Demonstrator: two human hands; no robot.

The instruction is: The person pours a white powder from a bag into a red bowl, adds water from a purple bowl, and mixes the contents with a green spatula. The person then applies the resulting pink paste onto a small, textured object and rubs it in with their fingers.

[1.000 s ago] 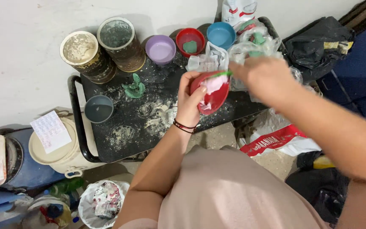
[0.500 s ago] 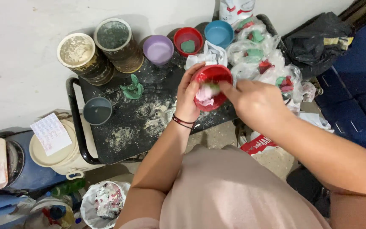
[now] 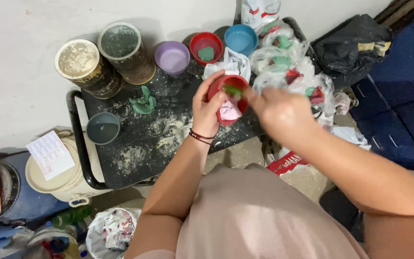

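My left hand (image 3: 208, 109) grips a small red bowl (image 3: 241, 105) over the black tray table (image 3: 135, 158), thumb on its rim. A pale pink lump of soft paste (image 3: 229, 111) sits inside the bowl. My right hand (image 3: 279, 112) is closed on a green tool (image 3: 233, 89) whose tip reaches into the bowl at its far rim. The handle is hidden in my fingers.
Two tall dusty tins (image 3: 78, 62) (image 3: 120, 45), a purple cup (image 3: 172, 57), a red bowl (image 3: 205, 46), a blue bowl (image 3: 241, 39) and a grey cup (image 3: 102, 128) stand on the tray. Plastic bags (image 3: 288, 62) of coloured pieces lie right. A cream bucket (image 3: 49, 175) sits left.
My right hand came down from above the bags to the bowl and worked the green tool inside it. The bowl tipped more upright and shifted slightly left.
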